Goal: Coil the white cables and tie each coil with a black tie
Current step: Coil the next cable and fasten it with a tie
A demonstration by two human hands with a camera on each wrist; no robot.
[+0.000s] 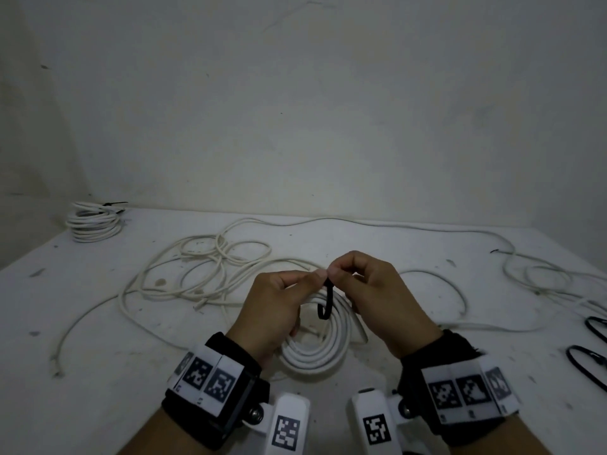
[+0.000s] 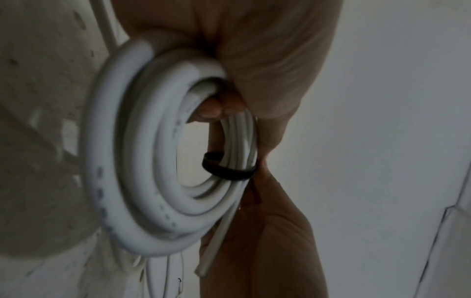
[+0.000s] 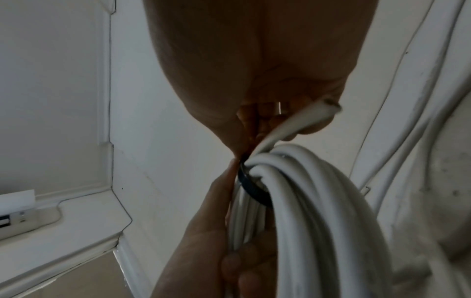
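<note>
A white cable coil hangs above the table in front of me. My left hand holds it, with the lower fingers hooked through its hole. A black tie loops round the coil's strands. Its upper ends are pinched between the thumb and forefinger of my right hand, and my left thumb and forefinger touch them from the other side. The left wrist view shows the tie as a loose band round the coil. In the right wrist view the cable's cut end sticks out beside the tie.
A tied coil sits at the table's back left. A loose tangle of white cable lies behind my hands. Another loose cable runs along the back and right. Spare black ties lie at the right edge.
</note>
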